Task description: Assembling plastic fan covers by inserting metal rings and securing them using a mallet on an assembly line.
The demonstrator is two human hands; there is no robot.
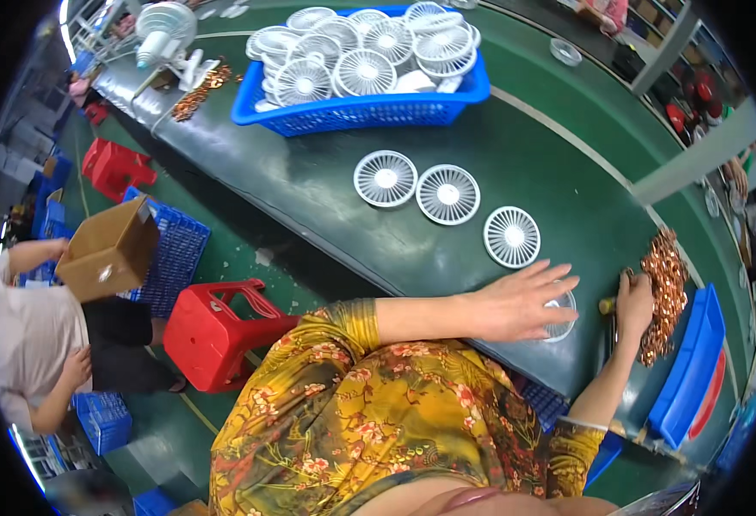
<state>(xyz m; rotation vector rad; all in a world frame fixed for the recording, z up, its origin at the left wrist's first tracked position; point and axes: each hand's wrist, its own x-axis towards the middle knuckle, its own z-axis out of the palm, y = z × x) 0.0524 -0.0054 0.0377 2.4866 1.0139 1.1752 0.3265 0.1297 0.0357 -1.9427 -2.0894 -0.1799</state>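
Note:
My left hand (524,303) lies with fingers outstretched over a round white fan grille (564,325), hiding much of it. Three more white grilles, the nearest one (512,236) just beyond that hand, form a slanting row on the dark green table (309,185). At the right, my right hand (634,308) has its fingers curled in beside a heap of small shiny copper-coloured parts (666,292). A short yellowish piece (607,306) shows next to its fingers; what the hand grips is mostly hidden.
A blue basket (369,116) heaped with white grilles stands at the far side. A blue tray (692,365) is beyond the copper heap. At left are a red stool (210,335), a white fan (163,34) and a person holding a cardboard box (111,249).

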